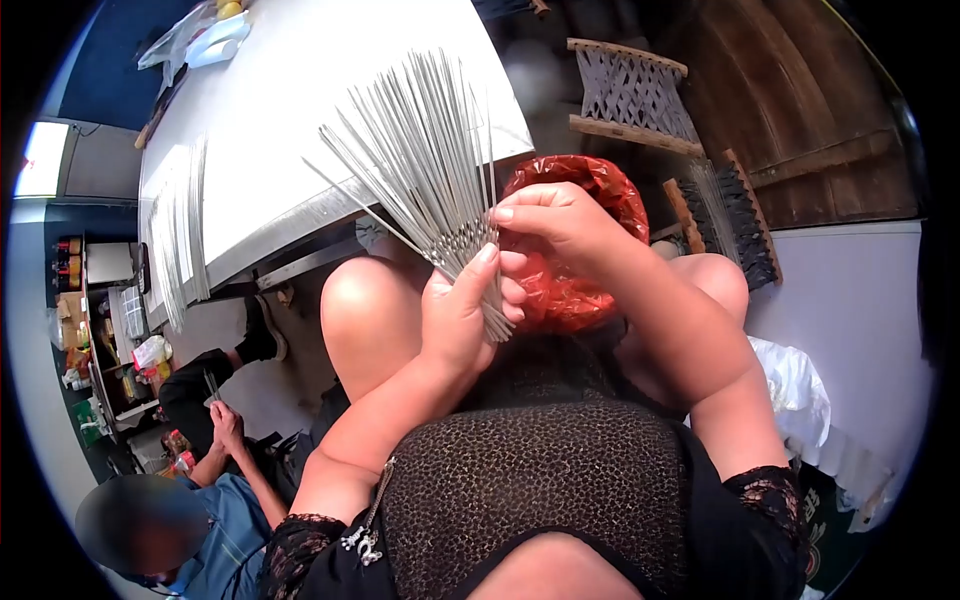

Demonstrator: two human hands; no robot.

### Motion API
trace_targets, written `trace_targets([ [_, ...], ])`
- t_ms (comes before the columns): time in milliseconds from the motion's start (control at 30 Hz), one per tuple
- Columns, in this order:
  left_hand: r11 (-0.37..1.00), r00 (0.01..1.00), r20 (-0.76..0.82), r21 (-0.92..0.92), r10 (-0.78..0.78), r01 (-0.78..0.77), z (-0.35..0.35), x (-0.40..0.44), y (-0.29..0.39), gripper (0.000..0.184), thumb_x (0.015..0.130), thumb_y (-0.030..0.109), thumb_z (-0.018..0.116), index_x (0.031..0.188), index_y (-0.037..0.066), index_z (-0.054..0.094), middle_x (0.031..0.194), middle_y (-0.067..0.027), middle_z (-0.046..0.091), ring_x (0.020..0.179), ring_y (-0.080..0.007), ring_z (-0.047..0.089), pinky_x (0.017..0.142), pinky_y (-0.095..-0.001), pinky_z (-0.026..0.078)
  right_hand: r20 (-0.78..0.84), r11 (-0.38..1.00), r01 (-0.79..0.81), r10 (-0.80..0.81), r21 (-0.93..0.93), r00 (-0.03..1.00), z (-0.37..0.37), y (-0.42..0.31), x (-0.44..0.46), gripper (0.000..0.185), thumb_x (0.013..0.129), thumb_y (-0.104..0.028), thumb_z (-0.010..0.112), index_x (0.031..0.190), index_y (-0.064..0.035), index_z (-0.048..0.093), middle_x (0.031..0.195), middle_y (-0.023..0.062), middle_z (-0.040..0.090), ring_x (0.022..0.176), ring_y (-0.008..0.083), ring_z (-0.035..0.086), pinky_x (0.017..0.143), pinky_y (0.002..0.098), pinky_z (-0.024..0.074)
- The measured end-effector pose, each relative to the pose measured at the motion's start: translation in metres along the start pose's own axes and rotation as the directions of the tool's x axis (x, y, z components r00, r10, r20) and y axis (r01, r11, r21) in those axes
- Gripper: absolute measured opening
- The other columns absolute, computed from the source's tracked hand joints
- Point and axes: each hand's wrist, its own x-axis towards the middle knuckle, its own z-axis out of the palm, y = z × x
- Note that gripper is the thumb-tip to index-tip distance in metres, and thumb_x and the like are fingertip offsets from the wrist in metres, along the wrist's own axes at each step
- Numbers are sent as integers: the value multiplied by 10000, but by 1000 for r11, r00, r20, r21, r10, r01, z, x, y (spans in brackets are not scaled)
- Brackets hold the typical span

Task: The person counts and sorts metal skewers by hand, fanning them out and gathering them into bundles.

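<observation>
My left hand (465, 305) is closed around the lower end of a bundle of thin silvery metal rods (415, 140). The rods fan out upward, away from me, and small shiny loops or bumps show where they cross above my thumb. At the bundle's right edge, my right hand (550, 220) pinches a rod between thumb and fingertips; its lower part is hidden among the others. Behind and below my right hand stands a bin lined with a red plastic bag (625, 190), between my knees.
A white table (300, 60) stands ahead, with more thin rods (180, 230) at its left edge. On the left, another person (225, 510) sits holding thin pieces in their hands. Folding stools (640, 95) with woven seats stand at right. A white plastic bag (790, 390) hangs at right.
</observation>
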Motion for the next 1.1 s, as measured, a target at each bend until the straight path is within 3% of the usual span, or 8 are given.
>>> trace_targets([
  [67, 1000, 1000, 7, -5, 1, -1, 1, 0, 1, 179, 892, 138, 525, 1033, 27, 520, 823, -71, 622, 570, -98, 573, 433, -201, 483, 4, 1000, 1, -1, 7, 1000, 2, -8, -1, 190, 843, -175, 613, 883, 11, 624, 754, 66, 632, 638, 119, 605, 625, 235, 495],
  [133, 1000, 1000, 16, -13, 4, -4, 1, 1, 0, 179, 890, 137, 529, 1032, 29, 523, 826, -67, 622, 578, -100, 577, 440, -202, 488, -26, 989, -23, 20, -143, 999, 4, -14, -1, 184, 840, -172, 616, 869, 9, 627, 744, 66, 631, 617, 118, 604, 590, 222, 492],
  [267, 1000, 1000, 30, 2, -9, 9, -2, 1, -2, 180, 881, 131, 542, 1031, 32, 530, 834, -61, 623, 603, -103, 587, 467, -207, 501, -30, 975, -6, 0, -220, 1000, 6, -11, 1, 169, 826, -163, 625, 833, 6, 618, 732, 65, 623, 603, 112, 600, 577, 215, 488],
  [467, 998, 999, 29, -54, 25, -24, 0, -2, 0, 229, 879, 119, 538, 1083, 17, 517, 869, -81, 630, 635, -110, 596, 471, -206, 503, -46, 995, -9, 4, -100, 999, 3, -7, 5, 154, 806, -153, 640, 821, -3, 606, 727, 47, 609, 606, 109, 593, 593, 219, 480],
  [600, 999, 999, 47, -26, 26, -24, -3, 0, 0, 239, 879, 107, 534, 1096, 12, 510, 883, -89, 629, 649, -115, 601, 480, -208, 509, -65, 994, -12, 5, -110, 998, 7, -7, 1, 170, 809, -170, 649, 821, -5, 606, 716, 40, 606, 614, 104, 593, 594, 212, 477],
  [700, 1000, 998, 65, -16, 22, -21, -6, 1, -3, 237, 878, 103, 534, 1096, 12, 511, 878, -85, 624, 654, -117, 603, 487, -209, 512, 7, 982, -3, 4, -191, 1000, 4, -2, 3, 177, 809, -178, 661, 809, -9, 606, 674, 25, 594, 596, 76, 555, 570, 199, 454],
  [900, 1000, 998, 62, -4, 27, -27, -4, 3, -5, 240, 882, 104, 530, 1103, 13, 511, 880, -82, 618, 672, -121, 606, 500, -213, 516, 1, 984, 9, -9, -178, 1000, 5, -1, 1, 112, 815, -113, 627, 812, -11, 581, 665, 45, 584, 585, 92, 541, 537, 222, 433],
  [1100, 999, 998, 53, -33, 32, -31, -2, 0, -4, 252, 885, 105, 524, 1119, 12, 509, 893, -83, 619, 701, -127, 608, 508, -212, 517, 3, 987, 9, -8, -158, 1000, 2, -3, 2, 120, 802, -128, 609, 768, -13, 618, 639, 28, 586, 594, 91, 543, 575, 215, 429],
])
